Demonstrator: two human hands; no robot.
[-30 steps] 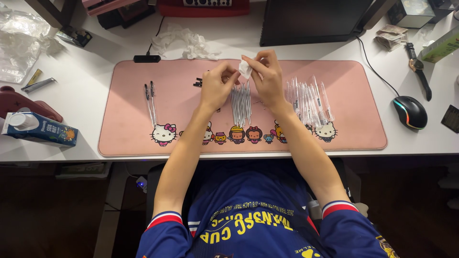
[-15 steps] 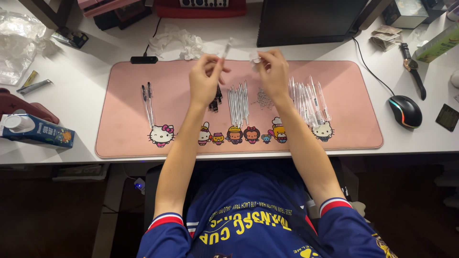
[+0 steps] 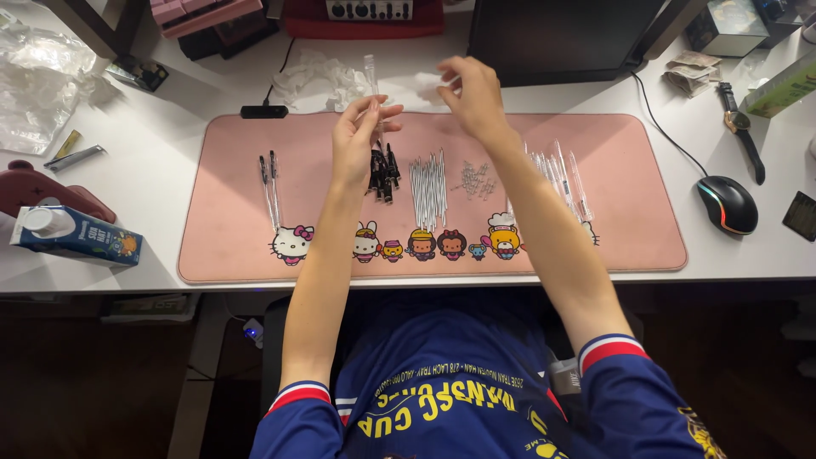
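Note:
My left hand (image 3: 359, 140) is raised over the pink desk mat (image 3: 229, 229) and grips a clear pen barrel (image 3: 371, 75) that points up and away. My right hand (image 3: 473, 98) hovers further right, apart from the left, its fingertips pinched on a small clear piece (image 3: 450, 82) that is blurred. Below the hands on the mat lie a pile of black pen parts (image 3: 382, 170), a row of white refills (image 3: 429, 183), small springs (image 3: 476, 178) and several clear barrels (image 3: 563, 174). Two assembled pens (image 3: 270, 183) lie at the left.
A black mouse (image 3: 727, 204) and a wristwatch (image 3: 741, 127) sit on the white desk at the right. At the left edge stand a small carton (image 3: 76, 240) and a dark red object (image 3: 34, 191). Crumpled plastic (image 3: 323, 75) and a dark monitor (image 3: 561, 34) are behind the mat.
Both hands were together over the refills, then lifted and pulled apart. The left hand now holds the barrel upright and the right hand has moved up and to the right.

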